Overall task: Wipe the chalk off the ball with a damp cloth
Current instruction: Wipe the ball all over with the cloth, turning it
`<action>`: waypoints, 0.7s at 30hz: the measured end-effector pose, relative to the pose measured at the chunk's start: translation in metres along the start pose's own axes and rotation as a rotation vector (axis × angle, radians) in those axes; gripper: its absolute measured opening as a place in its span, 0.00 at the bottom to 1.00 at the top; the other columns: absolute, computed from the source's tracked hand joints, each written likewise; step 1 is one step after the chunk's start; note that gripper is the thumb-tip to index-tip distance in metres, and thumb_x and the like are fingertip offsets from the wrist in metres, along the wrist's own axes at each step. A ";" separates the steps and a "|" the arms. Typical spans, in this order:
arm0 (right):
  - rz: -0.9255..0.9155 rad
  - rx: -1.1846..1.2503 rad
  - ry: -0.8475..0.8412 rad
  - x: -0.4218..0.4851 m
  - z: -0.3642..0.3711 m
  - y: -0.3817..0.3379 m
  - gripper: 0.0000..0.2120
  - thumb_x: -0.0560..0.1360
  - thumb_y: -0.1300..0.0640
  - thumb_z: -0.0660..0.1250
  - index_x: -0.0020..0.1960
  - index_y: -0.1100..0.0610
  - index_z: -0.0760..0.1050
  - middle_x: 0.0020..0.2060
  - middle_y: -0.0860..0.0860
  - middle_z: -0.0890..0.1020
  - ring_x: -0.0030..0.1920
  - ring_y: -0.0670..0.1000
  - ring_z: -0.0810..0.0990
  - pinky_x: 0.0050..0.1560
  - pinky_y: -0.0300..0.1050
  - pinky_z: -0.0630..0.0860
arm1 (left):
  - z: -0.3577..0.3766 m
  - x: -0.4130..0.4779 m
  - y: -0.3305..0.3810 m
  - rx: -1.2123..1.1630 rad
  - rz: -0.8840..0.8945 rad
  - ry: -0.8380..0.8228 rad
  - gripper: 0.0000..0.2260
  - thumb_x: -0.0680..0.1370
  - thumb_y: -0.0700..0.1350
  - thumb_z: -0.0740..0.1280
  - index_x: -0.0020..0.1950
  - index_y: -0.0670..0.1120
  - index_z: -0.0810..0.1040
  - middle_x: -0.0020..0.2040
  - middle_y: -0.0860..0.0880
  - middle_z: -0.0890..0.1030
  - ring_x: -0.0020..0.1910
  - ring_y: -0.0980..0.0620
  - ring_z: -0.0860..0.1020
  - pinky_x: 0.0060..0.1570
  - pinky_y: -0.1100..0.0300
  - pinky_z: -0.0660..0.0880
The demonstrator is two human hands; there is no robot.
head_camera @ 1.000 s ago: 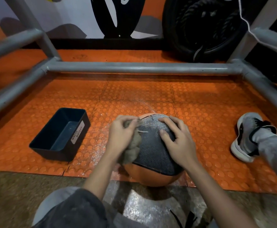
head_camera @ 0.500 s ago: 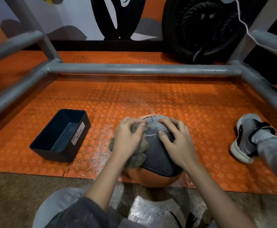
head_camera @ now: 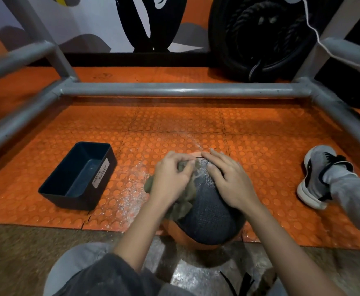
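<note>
Ball [head_camera: 209, 216], orange with a dark grey textured panel, sits at the near edge of the orange studded mat [head_camera: 174, 120] in the head view. The left hand [head_camera: 170, 180] has its fingers curled around a bunched olive cloth [head_camera: 181, 208] and presses it on the ball's upper left side. The right hand [head_camera: 228, 182] lies on top of the ball, fingers nearly straight and spread. A black bin [head_camera: 78, 176] stands at the left, apart from the ball.
</note>
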State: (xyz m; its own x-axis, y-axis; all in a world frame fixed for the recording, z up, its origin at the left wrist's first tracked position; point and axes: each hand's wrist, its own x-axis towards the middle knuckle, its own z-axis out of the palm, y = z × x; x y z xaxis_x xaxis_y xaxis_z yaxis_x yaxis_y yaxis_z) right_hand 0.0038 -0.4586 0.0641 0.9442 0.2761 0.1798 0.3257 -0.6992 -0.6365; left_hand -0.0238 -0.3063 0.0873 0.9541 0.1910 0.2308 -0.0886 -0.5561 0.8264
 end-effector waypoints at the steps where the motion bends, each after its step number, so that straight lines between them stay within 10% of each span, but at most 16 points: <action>1: 0.002 0.010 0.007 0.001 0.000 0.000 0.26 0.74 0.40 0.47 0.69 0.41 0.68 0.72 0.42 0.66 0.74 0.46 0.60 0.73 0.57 0.53 | 0.002 -0.010 0.004 0.030 0.071 -0.006 0.04 0.76 0.44 0.68 0.46 0.49 0.83 0.43 0.53 0.77 0.46 0.52 0.77 0.50 0.59 0.71; 6: -0.030 0.070 0.039 0.002 0.002 0.002 0.24 0.75 0.41 0.50 0.67 0.43 0.72 0.69 0.44 0.71 0.71 0.47 0.65 0.71 0.54 0.60 | 0.002 -0.033 0.000 0.051 0.263 0.002 0.10 0.74 0.52 0.65 0.46 0.49 0.83 0.41 0.55 0.76 0.44 0.57 0.76 0.48 0.60 0.71; 9: -0.032 0.078 0.052 0.000 0.005 -0.001 0.24 0.73 0.41 0.53 0.66 0.43 0.73 0.68 0.44 0.72 0.70 0.47 0.66 0.71 0.52 0.60 | -0.004 -0.003 -0.012 -0.003 0.070 0.053 0.04 0.75 0.43 0.69 0.42 0.51 0.82 0.41 0.54 0.77 0.41 0.63 0.75 0.46 0.72 0.69; 13: -0.024 -0.001 0.072 -0.004 0.007 -0.008 0.24 0.74 0.41 0.52 0.66 0.42 0.72 0.68 0.43 0.72 0.69 0.46 0.65 0.70 0.47 0.61 | -0.007 0.034 -0.022 -0.141 -0.229 -0.003 0.10 0.76 0.41 0.68 0.36 0.53 0.79 0.40 0.51 0.83 0.42 0.53 0.81 0.48 0.58 0.77; 21: 0.025 -0.007 0.073 0.000 0.004 -0.006 0.18 0.79 0.45 0.57 0.67 0.43 0.71 0.68 0.44 0.72 0.69 0.47 0.65 0.67 0.44 0.61 | 0.002 -0.033 0.002 0.091 0.216 0.022 0.06 0.75 0.49 0.66 0.45 0.51 0.82 0.39 0.56 0.72 0.41 0.53 0.75 0.45 0.54 0.71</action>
State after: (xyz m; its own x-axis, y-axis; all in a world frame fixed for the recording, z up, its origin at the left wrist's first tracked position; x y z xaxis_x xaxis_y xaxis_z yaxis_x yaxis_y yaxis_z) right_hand 0.0020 -0.4514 0.0653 0.9531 0.2098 0.2180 0.3018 -0.7101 -0.6361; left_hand -0.0552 -0.3152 0.0808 0.9093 0.0770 0.4091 -0.2626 -0.6563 0.7073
